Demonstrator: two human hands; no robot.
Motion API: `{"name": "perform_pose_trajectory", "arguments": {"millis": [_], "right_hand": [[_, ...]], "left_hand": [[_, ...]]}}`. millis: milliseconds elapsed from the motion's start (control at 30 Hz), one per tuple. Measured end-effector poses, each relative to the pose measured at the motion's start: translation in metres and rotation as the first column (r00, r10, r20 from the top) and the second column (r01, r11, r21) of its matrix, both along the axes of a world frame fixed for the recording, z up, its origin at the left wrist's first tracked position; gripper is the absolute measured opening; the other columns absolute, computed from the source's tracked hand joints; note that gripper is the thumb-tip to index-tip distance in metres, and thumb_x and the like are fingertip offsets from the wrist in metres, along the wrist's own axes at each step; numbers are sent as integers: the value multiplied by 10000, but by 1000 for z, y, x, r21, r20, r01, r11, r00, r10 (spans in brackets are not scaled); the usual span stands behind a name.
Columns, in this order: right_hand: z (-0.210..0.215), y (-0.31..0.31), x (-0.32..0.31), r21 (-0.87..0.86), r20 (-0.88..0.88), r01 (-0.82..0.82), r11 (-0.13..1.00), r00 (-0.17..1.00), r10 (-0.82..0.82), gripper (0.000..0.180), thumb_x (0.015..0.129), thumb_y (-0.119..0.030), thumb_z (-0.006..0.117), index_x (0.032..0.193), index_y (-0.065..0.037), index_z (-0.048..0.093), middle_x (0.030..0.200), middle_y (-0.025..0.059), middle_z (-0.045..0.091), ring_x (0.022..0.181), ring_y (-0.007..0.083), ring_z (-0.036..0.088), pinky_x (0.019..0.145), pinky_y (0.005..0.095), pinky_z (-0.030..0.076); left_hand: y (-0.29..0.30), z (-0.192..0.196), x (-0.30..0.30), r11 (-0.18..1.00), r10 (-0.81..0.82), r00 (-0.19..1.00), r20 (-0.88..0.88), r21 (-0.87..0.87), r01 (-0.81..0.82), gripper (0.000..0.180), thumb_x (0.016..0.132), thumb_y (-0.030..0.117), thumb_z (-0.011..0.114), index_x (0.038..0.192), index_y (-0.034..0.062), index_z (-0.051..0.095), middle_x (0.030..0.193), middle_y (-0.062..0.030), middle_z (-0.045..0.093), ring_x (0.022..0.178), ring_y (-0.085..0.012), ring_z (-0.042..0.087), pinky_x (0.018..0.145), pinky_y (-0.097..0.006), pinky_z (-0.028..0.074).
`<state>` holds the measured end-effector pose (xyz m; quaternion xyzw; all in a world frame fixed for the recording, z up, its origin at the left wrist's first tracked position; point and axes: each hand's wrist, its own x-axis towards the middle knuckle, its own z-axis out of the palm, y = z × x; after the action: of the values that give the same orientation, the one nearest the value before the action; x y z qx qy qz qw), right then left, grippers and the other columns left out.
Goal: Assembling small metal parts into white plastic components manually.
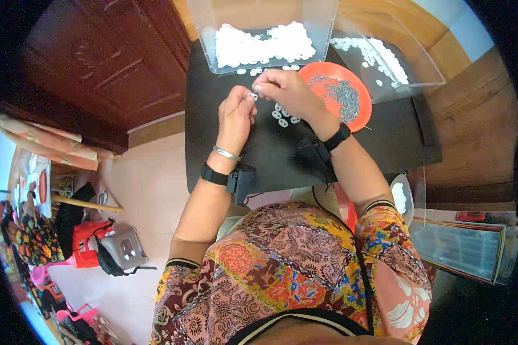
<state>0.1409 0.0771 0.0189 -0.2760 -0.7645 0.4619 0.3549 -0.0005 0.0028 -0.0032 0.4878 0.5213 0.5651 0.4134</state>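
Close, Careful Pinch Work

The left hand (236,112) held a small white piece (253,96) between thumb and fingers, raised over the left part of the dark surface (213,144), and the right hand (287,92) met it there from the other side. The step in hand looked like fine work on that one piece. Done well, it called for a steady left pinch on the edges, leaving the face uncovered, while the right made small, straight movements with light force; pressing at a slant could have twisted something so small out of the fingers.

The left grip was narrow, closed down to about the piece's own thickness. The right grip was narrow too, thumb and forefinger drawn together and touching the piece or just beside it (whether they pinched something slim of their own was too small to make out).

Several loose white pieces (283,122) lay on the surface below the right hand, easy to brush with a low palm. The orange plate (362,118) of grey metal pins (345,100) stood beside the right wrist, so a higher wrist would have cleared its rim better.
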Motion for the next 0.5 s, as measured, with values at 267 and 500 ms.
{"name": "perform_pose_trajectory", "arguments": {"millis": [267,500], "right_hand": [[-8,1,0,14,-18,-29,999,999,29,178,822,-168,586,801,2,630,675,65,610,634,115,553,595,267,447],[-11,2,1,-16,-10,-15,1000,1000,15,171,807,-170,600,789,-1,623,659,50,597,625,105,542,594,262,443]], "left_hand": [[0,-4,-1,1000,29,997,-70,7,-29,125,853,122,490,762,39,516,599,-12,496,509,-85,455,455,-242,364],[0,-5,0,1000,26,997,-76,8,-25,127,850,119,491,757,38,520,595,-9,490,501,-88,442,453,-242,362]]}}
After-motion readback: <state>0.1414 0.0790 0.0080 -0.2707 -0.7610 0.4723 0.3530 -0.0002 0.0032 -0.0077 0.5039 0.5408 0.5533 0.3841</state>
